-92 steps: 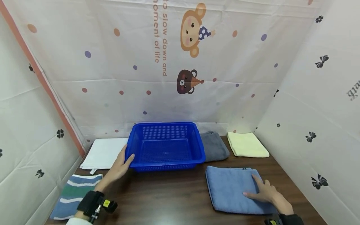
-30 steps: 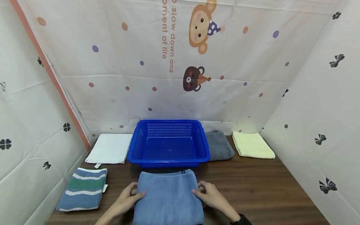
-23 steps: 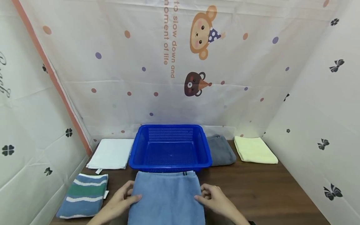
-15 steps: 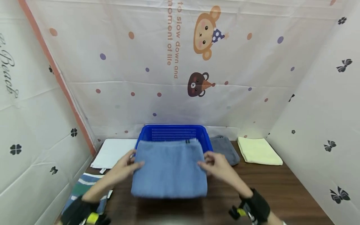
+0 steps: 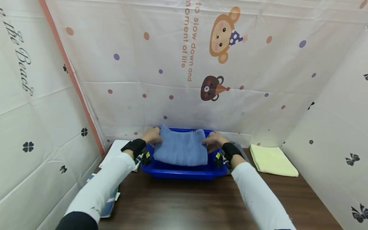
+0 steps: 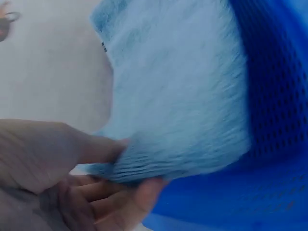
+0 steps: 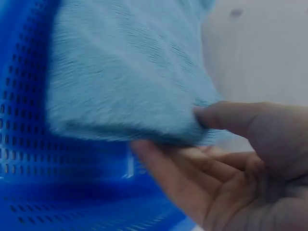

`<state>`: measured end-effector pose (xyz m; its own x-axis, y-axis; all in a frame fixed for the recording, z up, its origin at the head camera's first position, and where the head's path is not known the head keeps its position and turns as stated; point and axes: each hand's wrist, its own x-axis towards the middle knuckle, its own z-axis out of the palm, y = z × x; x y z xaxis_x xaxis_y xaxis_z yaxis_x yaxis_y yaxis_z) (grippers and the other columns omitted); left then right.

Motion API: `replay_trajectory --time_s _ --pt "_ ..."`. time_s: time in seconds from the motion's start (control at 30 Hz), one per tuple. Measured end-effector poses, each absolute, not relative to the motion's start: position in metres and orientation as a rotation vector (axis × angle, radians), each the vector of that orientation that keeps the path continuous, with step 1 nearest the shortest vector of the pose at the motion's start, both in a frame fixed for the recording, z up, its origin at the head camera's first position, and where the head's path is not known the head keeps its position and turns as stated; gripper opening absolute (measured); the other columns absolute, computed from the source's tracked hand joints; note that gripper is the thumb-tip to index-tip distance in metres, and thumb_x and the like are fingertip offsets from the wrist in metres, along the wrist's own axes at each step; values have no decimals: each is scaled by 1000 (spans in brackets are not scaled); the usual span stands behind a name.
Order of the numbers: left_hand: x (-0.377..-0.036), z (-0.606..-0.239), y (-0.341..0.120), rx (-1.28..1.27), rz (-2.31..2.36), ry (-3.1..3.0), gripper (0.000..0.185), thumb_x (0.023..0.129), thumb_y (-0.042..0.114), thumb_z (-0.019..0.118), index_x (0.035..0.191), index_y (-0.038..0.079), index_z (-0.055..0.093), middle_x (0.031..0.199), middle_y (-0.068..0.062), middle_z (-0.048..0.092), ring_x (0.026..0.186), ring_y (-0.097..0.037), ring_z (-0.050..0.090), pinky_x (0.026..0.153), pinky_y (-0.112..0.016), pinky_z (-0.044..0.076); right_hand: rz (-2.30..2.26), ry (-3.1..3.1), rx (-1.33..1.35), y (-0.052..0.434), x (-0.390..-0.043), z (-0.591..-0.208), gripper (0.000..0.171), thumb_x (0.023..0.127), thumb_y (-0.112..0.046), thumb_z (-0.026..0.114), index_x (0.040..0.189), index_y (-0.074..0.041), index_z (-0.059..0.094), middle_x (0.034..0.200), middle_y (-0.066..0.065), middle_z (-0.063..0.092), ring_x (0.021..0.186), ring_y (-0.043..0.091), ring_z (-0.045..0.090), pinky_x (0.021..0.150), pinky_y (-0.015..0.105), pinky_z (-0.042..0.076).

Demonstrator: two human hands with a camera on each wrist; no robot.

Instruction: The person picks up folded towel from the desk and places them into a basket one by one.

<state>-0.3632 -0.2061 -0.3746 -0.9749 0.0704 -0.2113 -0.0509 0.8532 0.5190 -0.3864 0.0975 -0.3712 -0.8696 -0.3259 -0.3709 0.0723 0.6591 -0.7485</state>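
A folded blue towel (image 5: 181, 148) is held over and partly within the blue plastic basket (image 5: 184, 174) at the back of the table. My left hand (image 5: 153, 135) pinches its left edge, thumb on top and fingers beneath, as the left wrist view shows on the towel (image 6: 178, 91). On the opposite side my right hand (image 5: 215, 141) grips the right edge the same way; in the right wrist view the towel (image 7: 120, 72) hangs above the perforated basket wall (image 7: 21, 96). The basket floor is mostly hidden under the towel.
A pale yellow towel (image 5: 273, 160) lies folded at the back right. The white towel (image 5: 116, 150) and the striped towel (image 5: 107, 206) are partly covered by my left arm. A grey towel (image 5: 240, 148) shows behind my right wrist. Patterned curtain (image 5: 138, 105) closes the back.
Both hands first came to the blue towel's sides, the left leaving the basket. They have since lifted the towel and carried it forward from the table's front to the basket.
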Motion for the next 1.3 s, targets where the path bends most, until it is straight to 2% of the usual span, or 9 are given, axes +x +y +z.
replay_trajectory --time_s 0.07,0.13,0.27,0.33,0.57,0.8,0.9,1.07,1.3 --pt "-382 -392 -203 -24 627 2796 28 85 8 69 106 -7 60 102 -25 69 60 -24 72 54 -31 60 -1060 2368 -146 92 -390 -379 44 101 -8 59 133 18 48 120 39 65 107 45 71 90 49 60" --pt "-387 -399 -195 -67 483 2792 33 82 9 74 109 -6 63 108 -26 69 60 -24 70 52 -31 59 -1006 2358 -119 87 -390 -387 57 101 -8 58 146 19 35 127 43 60 109 47 70 87 47 62" --pt "-383 -401 -177 -165 339 2793 48 82 7 78 127 -3 63 132 -25 61 84 -31 64 65 -35 54 -904 2387 -114 77 -393 -402 50 100 -8 60 139 20 45 116 39 67 90 38 77 75 39 64" --pt "-387 -408 -174 -198 300 2817 45 82 5 78 125 0 65 135 -22 60 92 -32 59 69 -37 50 -872 2411 -115 73 -396 -406 49 100 -7 61 138 19 46 111 35 69 80 33 77 69 36 64" --pt "-391 -429 -173 -194 295 2915 22 84 0 76 106 1 73 118 -20 71 92 -31 66 78 -42 58 -749 2493 -89 66 -413 -423 43 98 -11 66 132 13 56 94 24 72 68 26 74 61 33 62" --pt "-398 -439 -175 -195 297 2911 34 95 5 63 130 2 67 128 -23 68 114 -40 67 96 -53 57 -789 2445 -56 66 -417 -432 56 98 -9 66 145 12 44 112 29 67 73 28 74 60 33 62" --pt "-396 -439 -173 -177 235 2860 37 99 4 59 136 2 62 135 -24 64 118 -40 65 100 -53 55 -732 2475 -64 67 -415 -432 38 97 -10 66 128 12 60 104 24 70 69 23 69 56 29 57" --pt "-391 -429 -167 -126 107 2745 53 87 2 74 138 2 58 146 -24 54 124 -36 60 103 -49 53 -625 2566 -58 69 -415 -435 18 95 -15 70 95 3 74 78 10 67 64 17 58 57 25 46" --pt "-390 -408 -170 -185 34 2567 42 85 24 84 118 2 70 127 -14 66 109 -23 61 102 -36 53 -599 2596 -11 70 -419 -439 35 91 -15 76 118 6 69 100 17 73 84 24 71 73 32 59"
